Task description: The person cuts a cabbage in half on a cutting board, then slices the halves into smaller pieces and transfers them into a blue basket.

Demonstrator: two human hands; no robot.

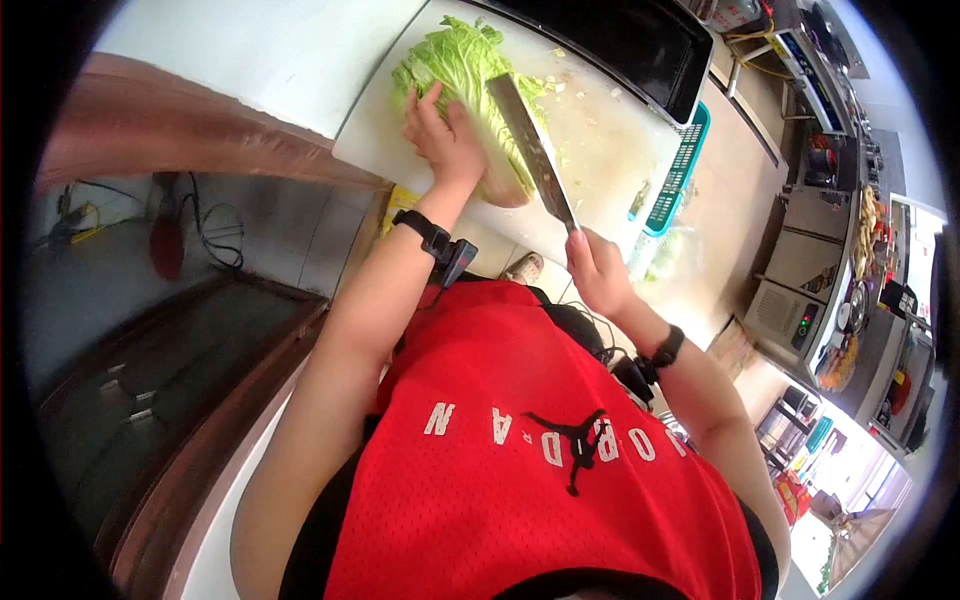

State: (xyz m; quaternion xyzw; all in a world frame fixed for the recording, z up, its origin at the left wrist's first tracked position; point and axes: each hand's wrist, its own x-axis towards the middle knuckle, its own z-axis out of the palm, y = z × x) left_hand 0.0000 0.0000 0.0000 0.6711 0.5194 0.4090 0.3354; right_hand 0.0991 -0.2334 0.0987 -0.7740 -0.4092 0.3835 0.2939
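A leafy green cabbage lies on a white cutting board, its pale stem end toward my body. My left hand rests on the cabbage's left side with its fingers spread. In my right hand is the handle of a cleaver, fingers wrapped round it. The broad blade points up and to the left, over or against the cabbage's right side; whether it touches cannot be made out. Small cabbage scraps lie on the board.
Beyond the board is a black tray. A teal basket stands at the board's right edge, with a clear plastic bag below it. A brown wooden edge runs along the left. Kitchen counters with equipment stand far right.
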